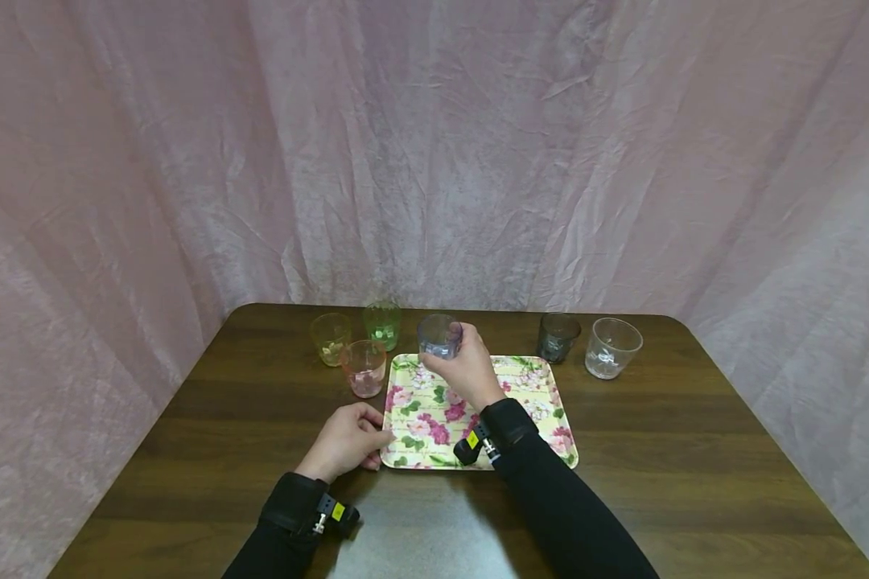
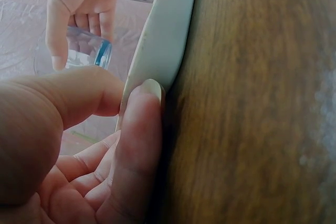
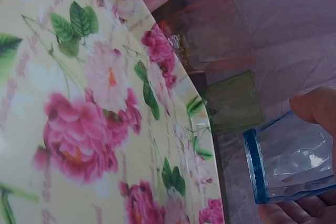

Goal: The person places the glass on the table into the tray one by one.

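Observation:
My right hand (image 1: 467, 370) grips a clear blue-tinted glass (image 1: 438, 344) by its sides, thumb on one side and fingers on the other. It holds the glass over the back edge of a flowered tray (image 1: 414, 430). In the right wrist view, the thick blue base of the glass (image 3: 255, 166) is apart from the tray's surface. At the tray's near left side, my left hand (image 1: 343, 442) pinches the rim. The left wrist view shows the thumb over that rim and a fingertip (image 2: 144, 108) against its outer side.
Left of the tray stand an orange-pink glass (image 1: 364, 374), a yellow glass (image 1: 331, 342) and a green glass (image 1: 382, 326). Right of its back corner are a dark grey glass (image 1: 556, 338) and a clear glass (image 1: 611, 350). A pink curtain (image 1: 434, 161) hangs behind the wooden table (image 1: 666, 458).

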A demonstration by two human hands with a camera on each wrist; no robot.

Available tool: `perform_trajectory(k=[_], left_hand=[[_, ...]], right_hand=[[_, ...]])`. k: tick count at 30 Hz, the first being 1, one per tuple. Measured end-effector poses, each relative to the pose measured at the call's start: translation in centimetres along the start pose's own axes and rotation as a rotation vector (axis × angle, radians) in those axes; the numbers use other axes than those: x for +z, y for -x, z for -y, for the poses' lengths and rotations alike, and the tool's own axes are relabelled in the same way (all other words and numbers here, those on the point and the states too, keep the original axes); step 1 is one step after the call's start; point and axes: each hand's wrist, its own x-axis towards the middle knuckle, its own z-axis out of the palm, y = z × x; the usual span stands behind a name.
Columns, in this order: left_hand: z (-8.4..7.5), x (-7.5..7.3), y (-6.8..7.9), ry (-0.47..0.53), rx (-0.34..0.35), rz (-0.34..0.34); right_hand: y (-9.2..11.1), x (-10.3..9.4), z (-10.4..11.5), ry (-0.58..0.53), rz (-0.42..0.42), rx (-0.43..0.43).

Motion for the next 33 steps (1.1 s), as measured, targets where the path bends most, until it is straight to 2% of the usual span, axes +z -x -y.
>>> perform_trajectory(k=[20,33], left_hand=[[0.3,0.0,0.0,0.018,0.024,0.016],[0.4,-0.1,-0.1,0.009,0.026,0.015]], right_hand=[[-0.5,2.4,-0.7,0.034,0.011,-0.011],[-0.3,3.6,-0.9,0.043,0.033,0.011]])
